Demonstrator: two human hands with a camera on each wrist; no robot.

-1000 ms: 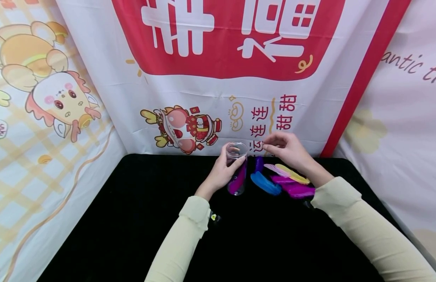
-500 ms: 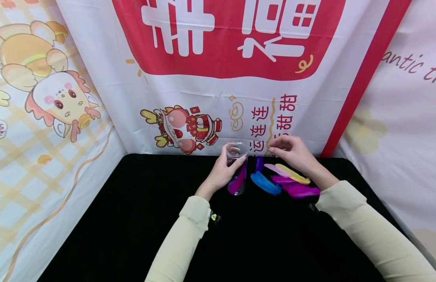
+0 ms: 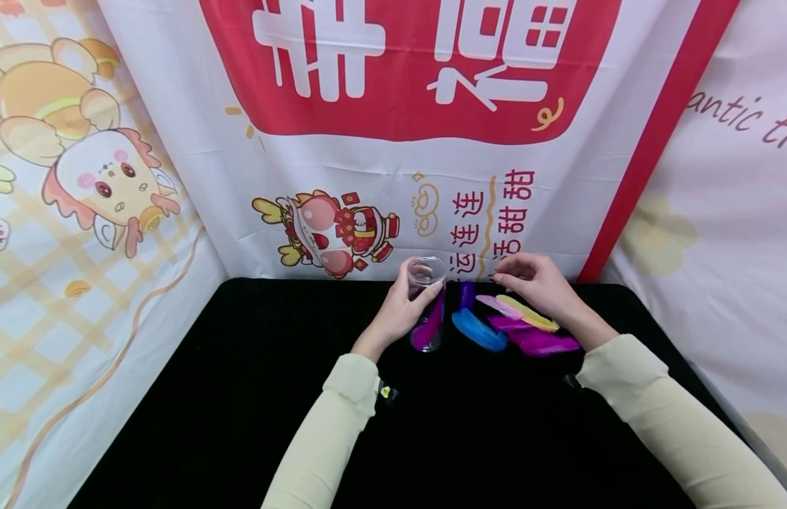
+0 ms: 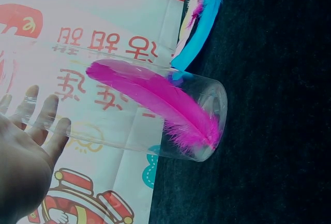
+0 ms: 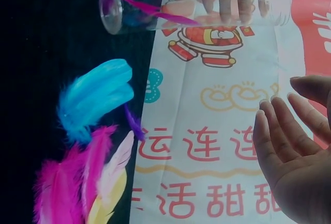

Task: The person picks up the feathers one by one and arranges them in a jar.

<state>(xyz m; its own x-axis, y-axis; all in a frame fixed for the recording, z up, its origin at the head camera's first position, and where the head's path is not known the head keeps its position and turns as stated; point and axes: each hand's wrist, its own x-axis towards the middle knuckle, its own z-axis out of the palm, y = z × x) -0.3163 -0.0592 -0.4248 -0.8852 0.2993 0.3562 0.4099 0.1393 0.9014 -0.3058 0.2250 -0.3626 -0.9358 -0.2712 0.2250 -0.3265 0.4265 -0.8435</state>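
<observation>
My left hand (image 3: 398,311) grips a clear plastic jar (image 3: 428,270), fingers on one side and thumb across the front. It stands upright on the black table, its top uncovered. Through the wall a magenta feather (image 4: 150,94) shows, slanting from the base. My right hand (image 3: 538,286) hovers over the back edge, its fingers loosely bent and nothing between them in the right wrist view. Beneath and beside it lie loose feathers: blue (image 3: 479,331), dark purple (image 3: 467,295), pale pink (image 3: 500,306), yellow (image 3: 529,314) and magenta (image 3: 542,342).
The black table (image 3: 272,396) ends at the back against a white and red printed cloth (image 3: 393,162). Printed cloths also hang at the left (image 3: 43,318) and right (image 3: 718,233).
My right hand has drawn away from the jar, moving right and slightly down. My left hand and the jar have stayed in place.
</observation>
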